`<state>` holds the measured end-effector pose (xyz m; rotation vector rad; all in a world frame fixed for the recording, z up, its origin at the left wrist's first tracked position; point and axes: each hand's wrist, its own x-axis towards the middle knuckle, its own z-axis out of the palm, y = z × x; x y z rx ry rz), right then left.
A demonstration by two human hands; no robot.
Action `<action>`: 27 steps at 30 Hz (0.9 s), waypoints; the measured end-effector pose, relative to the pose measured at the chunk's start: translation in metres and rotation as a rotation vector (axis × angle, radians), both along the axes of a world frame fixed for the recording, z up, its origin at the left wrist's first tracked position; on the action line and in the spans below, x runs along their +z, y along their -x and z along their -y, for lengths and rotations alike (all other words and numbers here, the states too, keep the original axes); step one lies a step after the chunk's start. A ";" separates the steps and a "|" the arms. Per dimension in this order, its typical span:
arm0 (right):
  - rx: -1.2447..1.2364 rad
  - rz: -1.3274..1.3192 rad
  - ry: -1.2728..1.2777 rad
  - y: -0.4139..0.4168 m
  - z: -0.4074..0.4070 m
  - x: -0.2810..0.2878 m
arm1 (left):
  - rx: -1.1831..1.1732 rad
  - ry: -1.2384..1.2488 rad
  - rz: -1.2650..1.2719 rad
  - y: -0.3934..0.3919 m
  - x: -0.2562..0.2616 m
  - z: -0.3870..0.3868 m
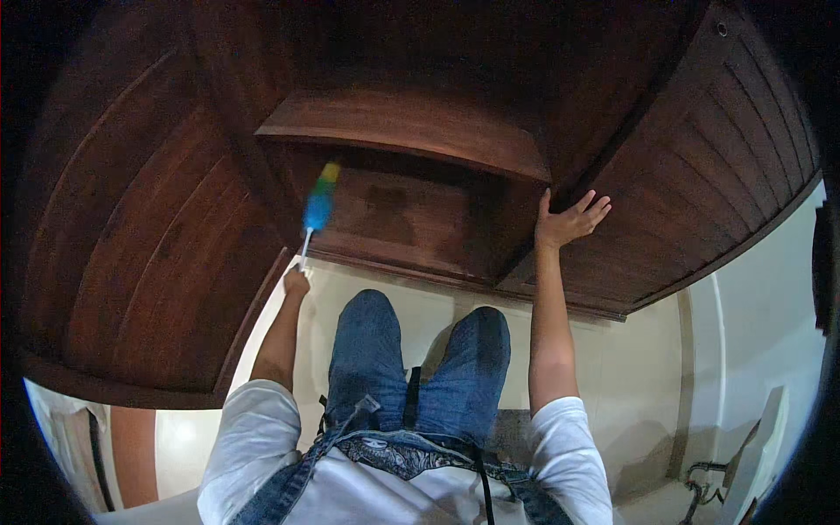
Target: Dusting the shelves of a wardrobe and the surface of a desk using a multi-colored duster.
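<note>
My left hand [296, 282] is closed around the white handle of a duster [319, 203] with blue, green and yellow bristles. The duster's head, slightly blurred, points up into an open dark wooden cabinet [394, 262], over its lower compartment. A wooden shelf [400, 131] crosses the cabinet above the duster. At the right end of that shelf, my right hand [567, 222] has its fingers spread and holds nothing. Its thumb is by the shelf's corner; whether it presses on the wood, I cannot tell.
A ribbed cabinet door [715, 157] stands swung out on the right, and another [151, 249] on the left. Pale floor [610, 367] lies below, around my knees. At the lower right are a white panel [761, 453] and dark cables [694, 492] near the wall.
</note>
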<state>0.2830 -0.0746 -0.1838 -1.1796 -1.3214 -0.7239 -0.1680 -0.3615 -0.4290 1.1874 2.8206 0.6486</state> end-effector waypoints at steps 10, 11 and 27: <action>-0.007 -0.006 -0.091 -0.001 -0.011 -0.004 | -0.420 0.187 0.228 -0.132 0.010 0.074; -0.008 0.004 -0.099 -0.003 -0.012 -0.004 | -0.393 0.212 0.233 -0.127 0.015 0.071; -0.003 0.022 -0.104 0.002 -0.014 -0.004 | -0.283 0.086 0.466 -0.110 0.040 0.054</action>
